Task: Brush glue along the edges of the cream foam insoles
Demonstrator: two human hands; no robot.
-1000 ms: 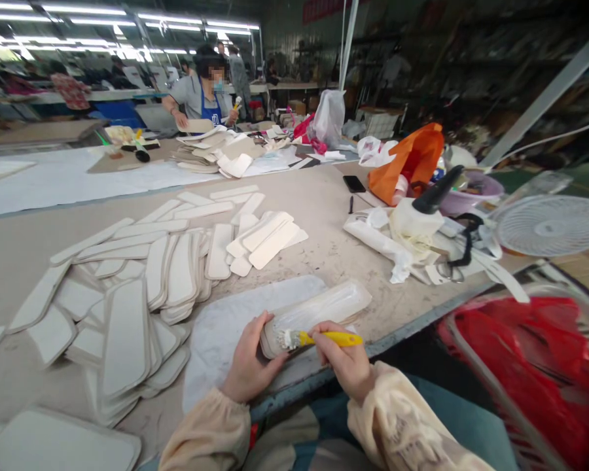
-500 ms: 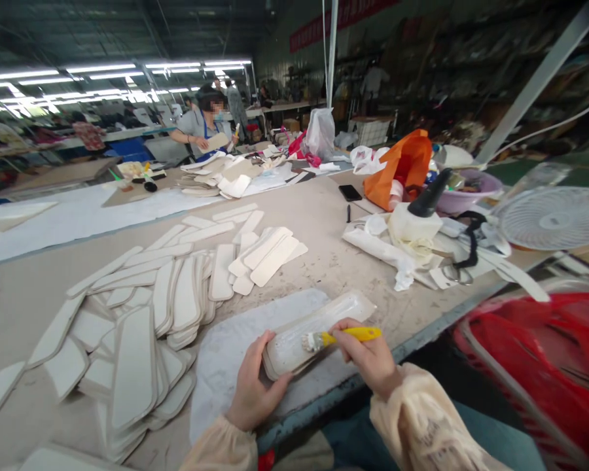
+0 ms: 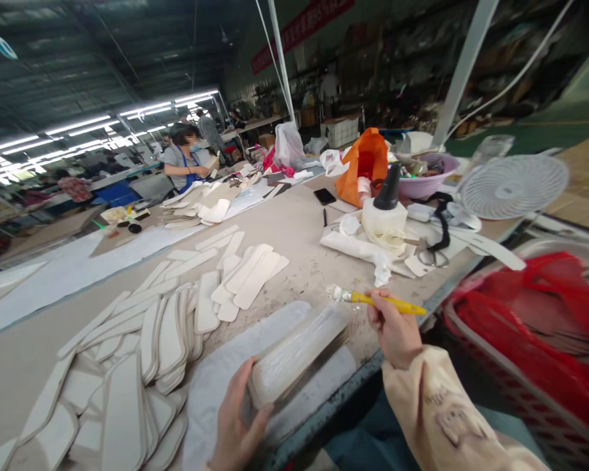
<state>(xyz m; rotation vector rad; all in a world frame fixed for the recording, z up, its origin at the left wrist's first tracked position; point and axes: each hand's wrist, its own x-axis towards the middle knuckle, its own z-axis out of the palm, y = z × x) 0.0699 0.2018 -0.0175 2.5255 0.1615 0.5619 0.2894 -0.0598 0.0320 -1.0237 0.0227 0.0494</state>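
In my right hand (image 3: 397,330) is a yellow-handled brush (image 3: 387,302), its bristles coated with something white and wet. The bristles are at the far end of a stack of long, round-cornered panels (image 3: 299,347); whether they touch it I cannot tell. The top panel looks glossy and wet. My left hand (image 3: 240,415) grips the near end of this stack, thumb on one side and fingers on the other. Beneath the stack lies a white sheet (image 3: 211,392). Many similar loose panels (image 3: 122,399) are heaped to the left, with a smaller pile (image 3: 250,275) beyond.
At the right stand a white bottle with a black cap (image 3: 385,219), an orange bag (image 3: 366,163), a purple basin (image 3: 427,176) and a fan (image 3: 515,190). A phone (image 3: 324,196) lies farther back. Below the table edge is a basket with red plastic (image 3: 535,320). A co-worker (image 3: 184,160) sits across.
My right hand has moved the brush from the middle of the stack to its far end. My left hand stays at the near end. The view has shifted and tilted.
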